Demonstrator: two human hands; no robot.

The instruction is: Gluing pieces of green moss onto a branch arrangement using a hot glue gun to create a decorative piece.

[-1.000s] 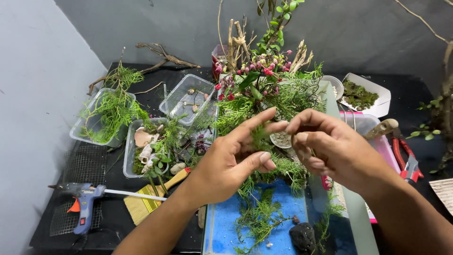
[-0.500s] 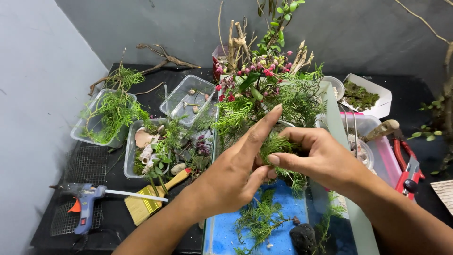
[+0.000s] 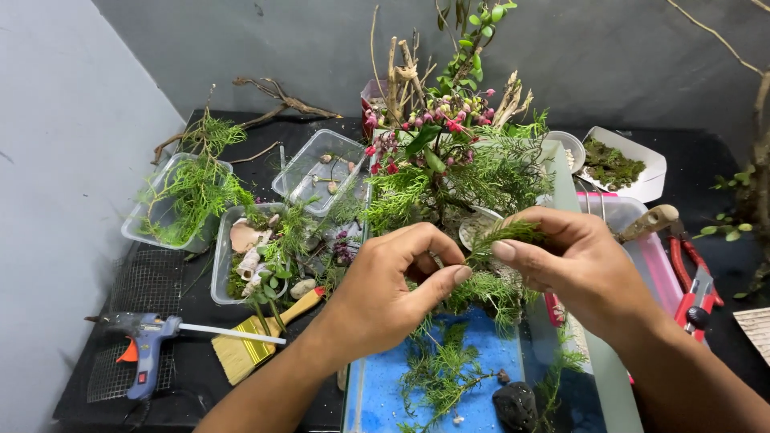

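Glue gun [image 3: 144, 341], brush [image 3: 257, 341], red pruners [image 3: 696, 285]

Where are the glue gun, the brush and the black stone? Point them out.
Glue gun [image 3: 147, 346], head view, on its blue grip.
Brush [image 3: 245, 356], head view, on the yellow bristles.
Black stone [image 3: 515, 404], head view, on its top face.

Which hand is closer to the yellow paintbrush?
The left hand is nearer. The yellow paintbrush lies just to that hand's left on the black table. The right hand is farther off, on the other side of the left hand.
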